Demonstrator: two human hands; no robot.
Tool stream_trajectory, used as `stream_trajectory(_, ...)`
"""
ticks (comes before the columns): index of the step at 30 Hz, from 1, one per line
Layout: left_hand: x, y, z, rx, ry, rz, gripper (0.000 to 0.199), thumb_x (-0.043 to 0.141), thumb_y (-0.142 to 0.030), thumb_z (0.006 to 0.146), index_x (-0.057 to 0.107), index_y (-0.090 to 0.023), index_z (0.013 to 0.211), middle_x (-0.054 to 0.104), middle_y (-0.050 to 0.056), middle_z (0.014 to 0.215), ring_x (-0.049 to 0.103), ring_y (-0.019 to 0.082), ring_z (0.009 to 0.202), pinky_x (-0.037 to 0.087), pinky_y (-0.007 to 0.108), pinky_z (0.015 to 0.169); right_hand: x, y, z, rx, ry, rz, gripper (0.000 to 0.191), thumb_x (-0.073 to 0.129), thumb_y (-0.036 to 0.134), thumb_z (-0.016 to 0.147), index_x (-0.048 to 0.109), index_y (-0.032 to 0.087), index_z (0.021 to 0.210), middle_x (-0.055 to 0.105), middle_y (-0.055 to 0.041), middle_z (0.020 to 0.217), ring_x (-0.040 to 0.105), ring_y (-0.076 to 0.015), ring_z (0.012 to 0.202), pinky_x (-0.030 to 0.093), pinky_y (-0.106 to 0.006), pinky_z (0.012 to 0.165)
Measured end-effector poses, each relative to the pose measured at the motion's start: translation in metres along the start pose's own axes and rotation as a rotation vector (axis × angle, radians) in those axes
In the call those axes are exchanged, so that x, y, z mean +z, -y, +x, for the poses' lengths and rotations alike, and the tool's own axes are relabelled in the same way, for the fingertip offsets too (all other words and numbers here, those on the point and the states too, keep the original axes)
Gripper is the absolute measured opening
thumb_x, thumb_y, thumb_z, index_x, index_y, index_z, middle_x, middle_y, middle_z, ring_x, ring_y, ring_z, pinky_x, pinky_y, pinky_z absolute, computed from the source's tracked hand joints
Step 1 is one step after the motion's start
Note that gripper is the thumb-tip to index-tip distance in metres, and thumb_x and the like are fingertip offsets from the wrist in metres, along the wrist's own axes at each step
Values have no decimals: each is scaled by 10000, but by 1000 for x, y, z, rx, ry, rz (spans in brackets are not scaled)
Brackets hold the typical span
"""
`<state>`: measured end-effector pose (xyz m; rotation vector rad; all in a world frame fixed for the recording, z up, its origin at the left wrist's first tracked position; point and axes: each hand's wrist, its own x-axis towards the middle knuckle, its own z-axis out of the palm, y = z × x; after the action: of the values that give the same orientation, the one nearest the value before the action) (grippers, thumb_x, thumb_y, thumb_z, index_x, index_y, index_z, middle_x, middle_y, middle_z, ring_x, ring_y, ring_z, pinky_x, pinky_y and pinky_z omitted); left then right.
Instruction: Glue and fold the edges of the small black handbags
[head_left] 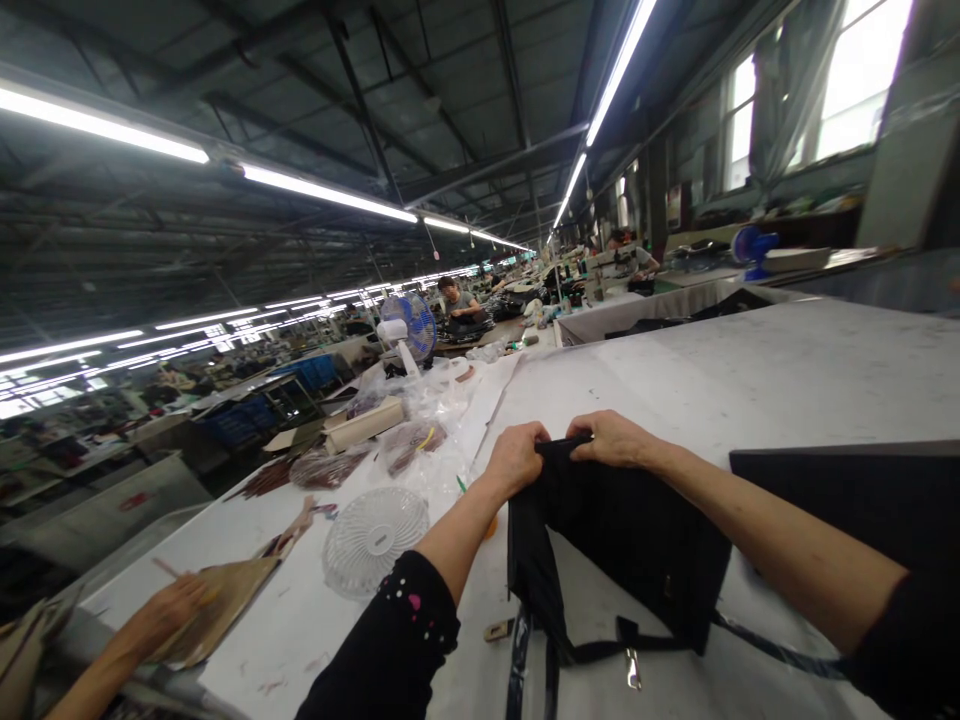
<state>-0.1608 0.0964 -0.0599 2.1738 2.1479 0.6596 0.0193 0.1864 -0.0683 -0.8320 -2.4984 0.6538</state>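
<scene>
A black bag (637, 540) with straps and a metal clasp (634, 670) stands on the white table (780, 370) in front of me. My left hand (516, 458) pinches the bag's top edge at its left corner. Just to the right, my right hand (611, 440) grips the same edge, thumb and fingers pressed together on the black fabric. The bag's straps hang down and trail over the table at its lower side.
A white round fan (376, 540) lies left of my left forearm. Another person's hand (176, 605) rests on a brown piece (225, 605) at the lower left. Plastic-wrapped parts (409, 445) lie beyond the fan. Another black item (855, 500) is at the right.
</scene>
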Motion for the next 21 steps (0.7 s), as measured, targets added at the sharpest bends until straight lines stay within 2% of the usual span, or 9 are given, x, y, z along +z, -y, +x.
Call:
stream_trajectory(4, -1, -1, -2, -6, -11, 14, 284, 557, -58, 656, 696, -218, 845, 714, 10, 798, 636, 182, 769, 477, 274, 706, 2, 5, 3, -19, 3, -6, 175, 653, 350, 770, 746, 238, 868, 743, 4, 814, 652, -178, 771, 451, -248, 670)
stream_trajectory(11, -1, -3, -3, 5, -3, 16, 267, 586, -93, 671, 709, -227, 866, 721, 4, 799, 640, 180, 761, 455, 261, 662, 7, 6, 6, -27, -39, -115, 166, 613, 296, 799, 758, 251, 864, 757, -20, 865, 657, -203, 849, 430, -272, 721)
stream_trajectory(14, -3, -5, -4, 6, 8, 15, 180, 653, -217, 706, 732, -237, 866, 729, 9, 785, 648, 198, 762, 449, 271, 653, 9, 6, 4, -18, -58, -161, 176, 596, 312, 809, 754, 253, 858, 756, -38, 876, 653, -220, 869, 421, -290, 735)
stream_trajectory(17, -4, -8, -6, 29, 8, 15, 198, 605, -370, 810, 753, -252, 872, 745, 16, 815, 655, 201, 792, 450, 277, 686, 11, 9, 1, -25, -70, -179, 191, 577, 321, 820, 749, 245, 852, 753, -54, 884, 650, -229, 878, 416, -298, 739)
stream_trajectory(21, -6, -10, -6, 22, 1, 38, 240, 557, -364, 860, 764, -244, 858, 750, 38, 818, 651, 208, 799, 444, 296, 745, 10, 14, -3, -53, -63, -158, 218, 539, 307, 836, 737, 230, 885, 749, -61, 903, 650, -224, 872, 423, -293, 738)
